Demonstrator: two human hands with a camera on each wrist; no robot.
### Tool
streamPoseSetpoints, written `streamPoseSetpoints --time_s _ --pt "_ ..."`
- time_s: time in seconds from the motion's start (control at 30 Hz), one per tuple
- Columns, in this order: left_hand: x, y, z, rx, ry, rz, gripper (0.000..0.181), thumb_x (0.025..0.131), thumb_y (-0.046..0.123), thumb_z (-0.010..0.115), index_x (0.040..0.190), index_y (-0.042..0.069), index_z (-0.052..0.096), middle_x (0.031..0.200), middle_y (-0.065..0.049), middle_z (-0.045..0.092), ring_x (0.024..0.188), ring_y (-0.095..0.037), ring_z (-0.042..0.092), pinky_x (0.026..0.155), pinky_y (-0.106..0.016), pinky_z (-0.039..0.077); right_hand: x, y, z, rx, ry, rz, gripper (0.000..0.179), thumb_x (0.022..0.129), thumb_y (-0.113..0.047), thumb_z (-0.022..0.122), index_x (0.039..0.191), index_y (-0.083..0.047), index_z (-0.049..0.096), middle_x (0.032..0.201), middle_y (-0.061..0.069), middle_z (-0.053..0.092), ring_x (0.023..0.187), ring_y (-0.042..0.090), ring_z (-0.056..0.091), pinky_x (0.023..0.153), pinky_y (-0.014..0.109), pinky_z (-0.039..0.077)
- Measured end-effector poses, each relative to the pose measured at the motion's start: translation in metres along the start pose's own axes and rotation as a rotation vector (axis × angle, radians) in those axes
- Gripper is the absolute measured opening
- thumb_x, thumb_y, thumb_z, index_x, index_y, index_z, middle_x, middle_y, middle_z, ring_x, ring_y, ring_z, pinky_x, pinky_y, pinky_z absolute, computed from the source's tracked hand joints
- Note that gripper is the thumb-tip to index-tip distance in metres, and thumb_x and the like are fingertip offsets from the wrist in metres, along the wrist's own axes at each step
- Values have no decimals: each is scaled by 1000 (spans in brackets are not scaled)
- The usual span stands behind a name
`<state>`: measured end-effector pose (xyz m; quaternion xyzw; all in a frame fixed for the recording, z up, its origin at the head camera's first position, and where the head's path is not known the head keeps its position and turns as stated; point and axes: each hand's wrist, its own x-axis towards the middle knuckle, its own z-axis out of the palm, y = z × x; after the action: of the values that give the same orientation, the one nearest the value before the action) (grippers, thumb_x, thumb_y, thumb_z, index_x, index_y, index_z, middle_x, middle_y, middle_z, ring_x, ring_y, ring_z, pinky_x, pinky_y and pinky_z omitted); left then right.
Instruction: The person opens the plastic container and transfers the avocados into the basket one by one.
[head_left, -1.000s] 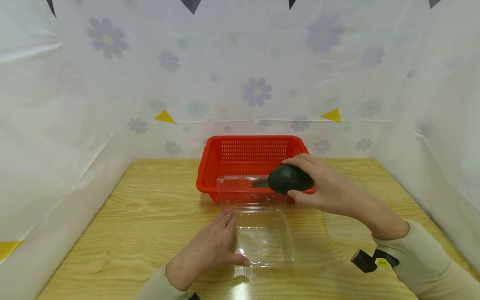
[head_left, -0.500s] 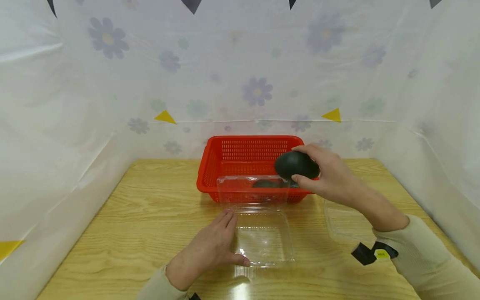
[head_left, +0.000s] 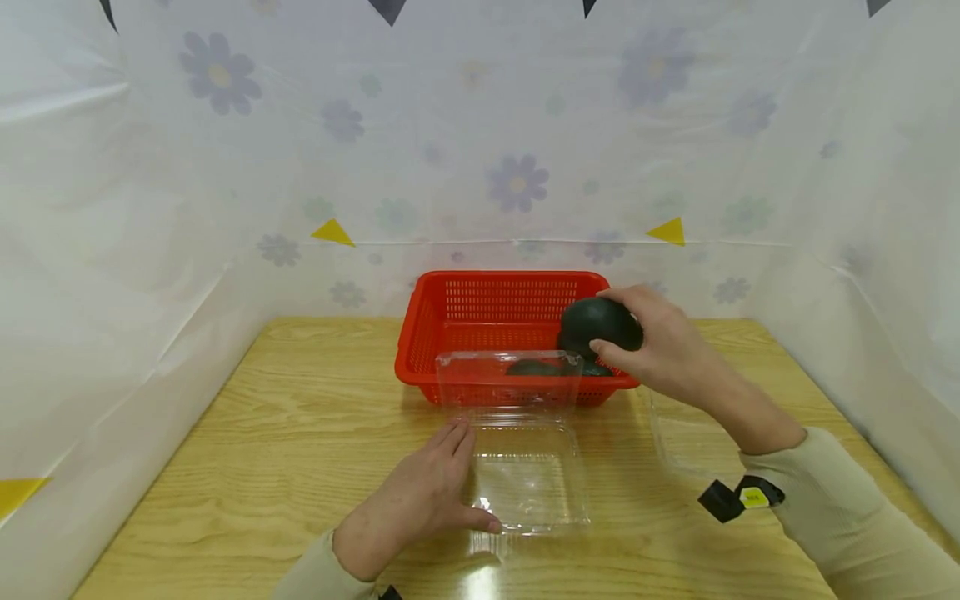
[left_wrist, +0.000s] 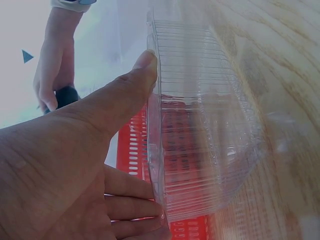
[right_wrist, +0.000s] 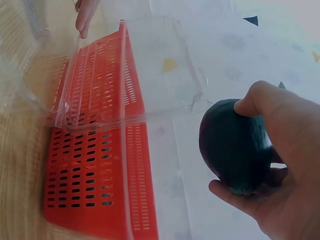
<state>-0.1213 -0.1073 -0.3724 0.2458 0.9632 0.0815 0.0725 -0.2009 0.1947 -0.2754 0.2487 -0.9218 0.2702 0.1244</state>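
My right hand grips a smooth, dark green avocado over the right end of the red plastic basket. In the right wrist view, thumb and fingers wrap the avocado, its stem end pointing down. More dark avocados lie in the basket, partly behind a clear lid. My left hand rests along the left side of a clear hinged clamshell box, whose lid stands up against the basket's front. From the left wrist view, the thumb and straight fingers touch the box's rim.
Another clear plastic container lies on the wooden table to the right, partly under the right forearm. White flowered sheeting encloses the table at the back and both sides.
My right hand has carried the avocado to the right and slightly back over the basket. More of the dark avocados in the basket now show. My left hand and the box have stayed put.
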Motion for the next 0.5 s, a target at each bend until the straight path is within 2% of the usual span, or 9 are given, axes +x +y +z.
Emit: streamPoseSetpoints --time_s 0.3,0.5 --pt "0 0 1 4 6 -3 117 72 72 71 152 -4 32 160 -21 30 149 -34 29 118 -44 34 5 14 13 -46 -52 40 57 90 -24 72 138 -3 49 130 18 54 105 36 58 83 51 56" --pt "0 0 1 2 11 -2 116 72 72 71 151 -4 33 160 -21 31 149 -34 30 117 -45 36 5 21 20 -36 -98 70 57 90 -25 71 139 -5 49 130 17 53 104 35 59 82 49 58"
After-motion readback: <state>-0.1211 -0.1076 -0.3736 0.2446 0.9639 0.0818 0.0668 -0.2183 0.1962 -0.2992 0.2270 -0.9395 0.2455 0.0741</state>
